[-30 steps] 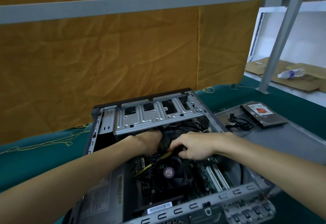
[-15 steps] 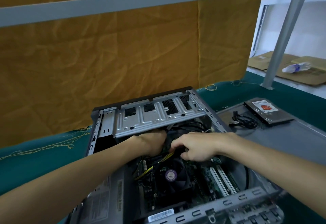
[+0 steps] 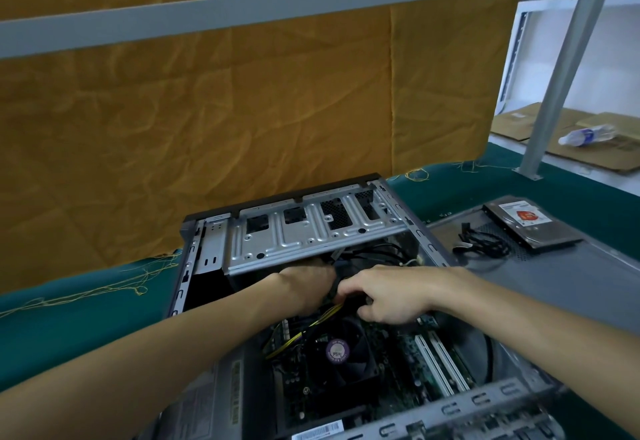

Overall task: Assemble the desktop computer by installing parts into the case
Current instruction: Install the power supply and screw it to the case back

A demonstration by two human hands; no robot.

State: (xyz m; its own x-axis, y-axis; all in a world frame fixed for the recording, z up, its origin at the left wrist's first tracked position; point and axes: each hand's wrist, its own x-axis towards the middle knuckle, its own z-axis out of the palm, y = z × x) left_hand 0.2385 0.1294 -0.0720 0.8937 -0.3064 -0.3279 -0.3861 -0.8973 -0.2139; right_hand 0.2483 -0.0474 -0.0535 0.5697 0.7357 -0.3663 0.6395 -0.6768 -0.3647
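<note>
Left hand (image 3: 311, 284) and right hand (image 3: 388, 296), fingers curled on a black cable bundle (image 3: 337, 285), meet inside the case (image 3: 311, 232) above the fan (image 3: 337, 353).

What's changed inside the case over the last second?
Little. Both hands have stayed under the drive cage, the left hand and right hand closing slightly together on the black cable bundle. The yellow-black wires, CPU fan, and hard drive on the side panel stayed put.
</note>
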